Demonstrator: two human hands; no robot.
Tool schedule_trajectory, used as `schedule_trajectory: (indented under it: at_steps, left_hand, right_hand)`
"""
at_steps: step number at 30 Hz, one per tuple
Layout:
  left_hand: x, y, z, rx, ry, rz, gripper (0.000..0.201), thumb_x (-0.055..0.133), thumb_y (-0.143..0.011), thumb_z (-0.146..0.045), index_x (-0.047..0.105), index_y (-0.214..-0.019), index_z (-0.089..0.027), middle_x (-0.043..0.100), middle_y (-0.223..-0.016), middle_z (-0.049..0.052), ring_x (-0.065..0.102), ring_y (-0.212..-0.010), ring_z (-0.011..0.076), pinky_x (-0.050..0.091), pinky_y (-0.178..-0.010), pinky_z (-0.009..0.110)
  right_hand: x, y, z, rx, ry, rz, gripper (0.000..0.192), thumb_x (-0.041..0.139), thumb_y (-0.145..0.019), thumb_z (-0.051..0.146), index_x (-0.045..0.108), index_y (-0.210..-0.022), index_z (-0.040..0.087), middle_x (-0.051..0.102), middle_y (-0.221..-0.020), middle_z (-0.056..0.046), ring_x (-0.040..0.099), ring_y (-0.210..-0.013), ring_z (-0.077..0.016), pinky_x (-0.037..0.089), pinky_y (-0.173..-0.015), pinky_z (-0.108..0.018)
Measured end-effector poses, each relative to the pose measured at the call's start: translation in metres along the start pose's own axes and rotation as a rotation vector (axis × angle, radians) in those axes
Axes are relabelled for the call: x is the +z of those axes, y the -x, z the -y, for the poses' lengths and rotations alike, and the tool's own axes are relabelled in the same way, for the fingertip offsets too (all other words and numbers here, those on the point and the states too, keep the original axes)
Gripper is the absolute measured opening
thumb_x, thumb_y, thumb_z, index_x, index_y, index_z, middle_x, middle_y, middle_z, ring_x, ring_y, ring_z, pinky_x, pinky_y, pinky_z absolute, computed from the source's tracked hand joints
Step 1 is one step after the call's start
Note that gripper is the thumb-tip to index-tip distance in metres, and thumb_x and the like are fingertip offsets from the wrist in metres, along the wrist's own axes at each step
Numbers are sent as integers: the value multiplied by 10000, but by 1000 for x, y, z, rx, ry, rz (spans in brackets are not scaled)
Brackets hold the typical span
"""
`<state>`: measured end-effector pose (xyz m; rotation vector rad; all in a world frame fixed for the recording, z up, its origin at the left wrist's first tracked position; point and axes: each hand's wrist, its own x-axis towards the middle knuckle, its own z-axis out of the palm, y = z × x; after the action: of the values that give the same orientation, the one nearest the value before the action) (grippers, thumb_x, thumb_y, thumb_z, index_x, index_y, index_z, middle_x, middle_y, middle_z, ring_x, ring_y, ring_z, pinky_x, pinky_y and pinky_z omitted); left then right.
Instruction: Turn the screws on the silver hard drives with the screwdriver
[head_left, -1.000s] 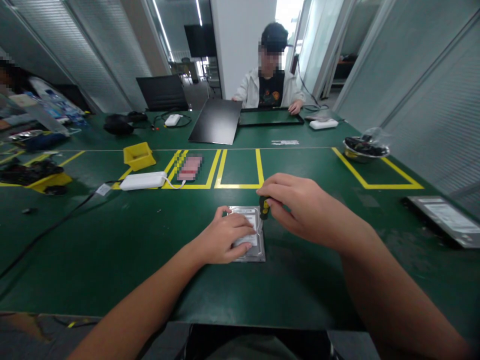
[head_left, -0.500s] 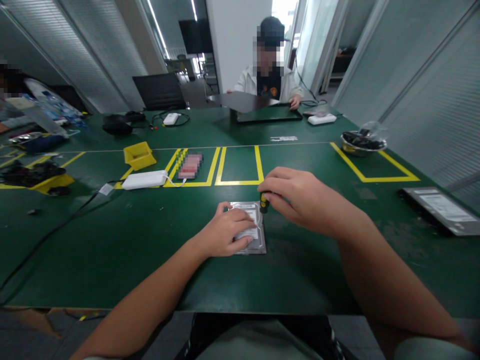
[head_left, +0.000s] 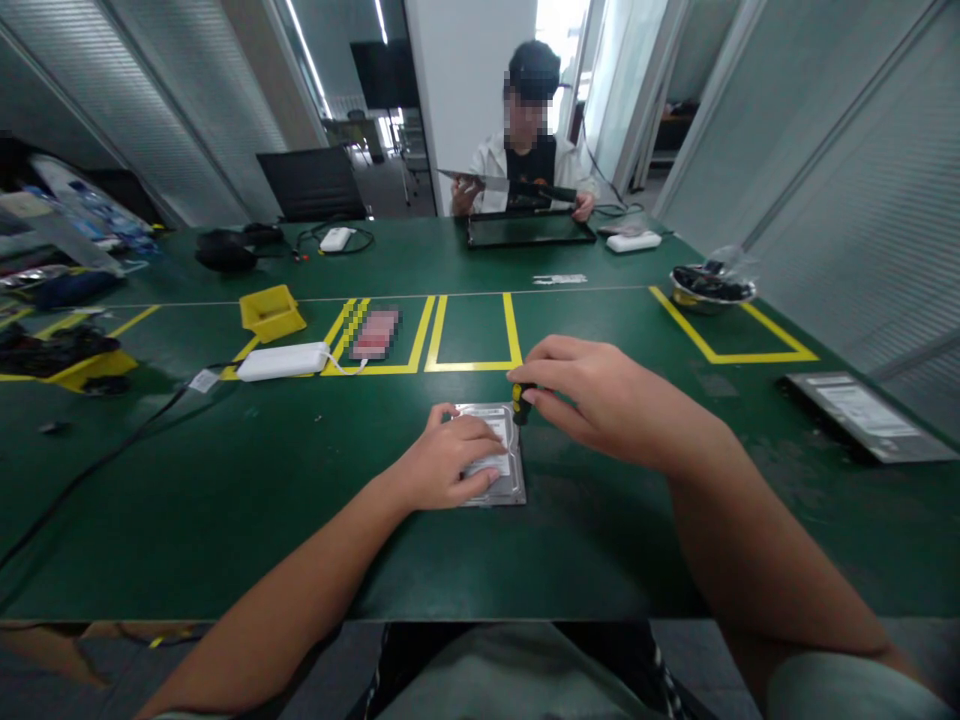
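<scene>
A silver hard drive with a white label lies flat on the green table in front of me. My left hand presses down on its top, fingers spread over the label. My right hand pinches the black-and-yellow handle of a small screwdriver, held upright with its tip at the drive's far right corner.
A white power adapter and a yellow bin lie left of the yellow floor-tape boxes. A metal bowl sits far right, a grey flat panel at right. A person across the table holds up a laptop lid.
My hands stay on the drive and screwdriver, with small turning shifts of the right fingers. The person opposite has lifted the dark laptop panel off the table.
</scene>
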<state>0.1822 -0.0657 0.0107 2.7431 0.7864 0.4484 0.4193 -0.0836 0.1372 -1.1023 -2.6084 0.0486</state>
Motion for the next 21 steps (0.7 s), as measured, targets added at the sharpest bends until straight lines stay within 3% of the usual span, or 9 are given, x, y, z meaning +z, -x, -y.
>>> schedule_trajectory:
  at_steps: [21]
  left_hand:
    - [-2, -3, 3, -14, 50, -21, 294, 549, -918, -361, 669, -1169, -267, 703, -1189, 48, 612, -1095, 245, 214, -1026, 462]
  right_hand:
    - [-6, 5, 0, -13, -5, 35, 268, 485, -986, 198, 674, -1171, 155, 616, -1032, -102, 607, -889, -195, 467, -782, -314]
